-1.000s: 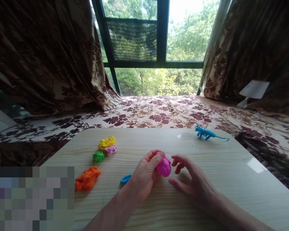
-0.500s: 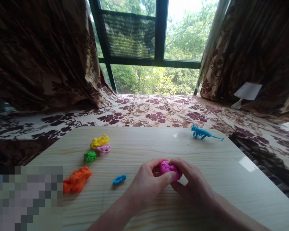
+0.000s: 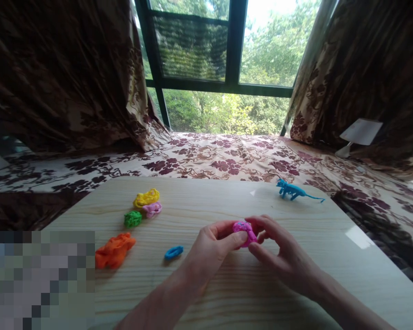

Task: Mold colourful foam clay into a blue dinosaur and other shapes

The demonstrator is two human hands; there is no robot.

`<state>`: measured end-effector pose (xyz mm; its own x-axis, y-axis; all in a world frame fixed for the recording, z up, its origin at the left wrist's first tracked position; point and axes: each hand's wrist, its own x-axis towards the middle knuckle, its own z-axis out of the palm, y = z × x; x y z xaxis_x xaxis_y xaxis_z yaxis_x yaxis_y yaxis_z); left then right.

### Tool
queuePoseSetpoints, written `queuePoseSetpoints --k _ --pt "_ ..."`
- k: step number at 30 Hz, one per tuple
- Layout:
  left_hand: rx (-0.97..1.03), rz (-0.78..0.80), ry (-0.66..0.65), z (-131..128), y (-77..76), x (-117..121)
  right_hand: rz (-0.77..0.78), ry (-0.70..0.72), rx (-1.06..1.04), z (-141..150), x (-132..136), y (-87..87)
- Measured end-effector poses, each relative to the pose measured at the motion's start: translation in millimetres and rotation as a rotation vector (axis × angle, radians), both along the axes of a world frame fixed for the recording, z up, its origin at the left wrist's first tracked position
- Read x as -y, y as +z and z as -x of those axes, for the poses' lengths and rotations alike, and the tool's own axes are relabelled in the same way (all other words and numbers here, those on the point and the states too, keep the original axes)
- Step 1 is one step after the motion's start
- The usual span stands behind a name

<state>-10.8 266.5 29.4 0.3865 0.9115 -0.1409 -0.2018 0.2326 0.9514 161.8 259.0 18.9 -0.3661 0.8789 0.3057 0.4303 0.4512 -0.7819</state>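
A: Start with the blue ring (image 3: 174, 255) and place everything from there.

B: Fine. It lies flat on the pale wooden counter (image 3: 206, 201). The magenta lump (image 3: 250, 236) is to the ring's right and a little beyond it, in the person's hands.

A: How is it held?

B: The left-hand grip (image 3: 209, 250), right of the ring, is clamped on the lump, thumb pressed across the near face. A small bluish mark shows on top.

A: And the other hand?

B: The right-hand grip (image 3: 278, 250) is farther right of the ring, curved around the lump's right edge, thumb and fingers standing apart. I can't tell whether every tip touches.

A: What's left of the ring?

B: A crumpled orange lump (image 3: 116, 250), well apart from it. Left and beyond the ring sits a knobbly green lump (image 3: 133, 219); farther beyond, a twisted yellow piece (image 3: 146, 198) with a pale pink piece (image 3: 152, 209) close against its near side.

A: Anything far off?

B: A blue animal figure (image 3: 292, 190) stands on its legs, far right of the ring and beyond it, long tail pointing away from the ring. A white lamp (image 3: 362, 132) is farther still that way, on floral cloth (image 3: 227, 158).
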Motion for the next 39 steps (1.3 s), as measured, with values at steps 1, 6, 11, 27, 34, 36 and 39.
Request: queuePoseSetpoints --k 1,6,11,27,34,36,39 --pt "-0.029 0.002 0.005 -1.3 -0.9 0.6 -0.008 -0.006 0.015 0.4 -0.1 0.3" --pt "-0.182 -0.087 0.058 1.6 -12.4 -2.6 -0.127 0.001 0.145 -3.0 -3.9 4.4" --pt "-0.598 -0.619 0.322 14.3 -31.8 -14.0 -0.109 -0.055 0.388 -8.8 -4.3 9.7" --pt "-0.78 -0.796 0.345 21.9 -38.8 -14.2 -0.102 -0.213 0.274 33.8 -45.3 -23.3" --pt "-0.456 -0.664 0.295 10.5 -15.8 5.1 0.218 -0.232 -0.229 34.9 -35.4 -6.8" --pt "-0.43 -0.597 0.29 9.4 -15.6 5.2 0.283 -0.14 -0.234 29.6 -31.3 -2.7" --pt "-0.344 -0.442 0.27 10.6 -19.3 0.1 0.263 -0.039 -0.153 17.2 -23.4 3.1"
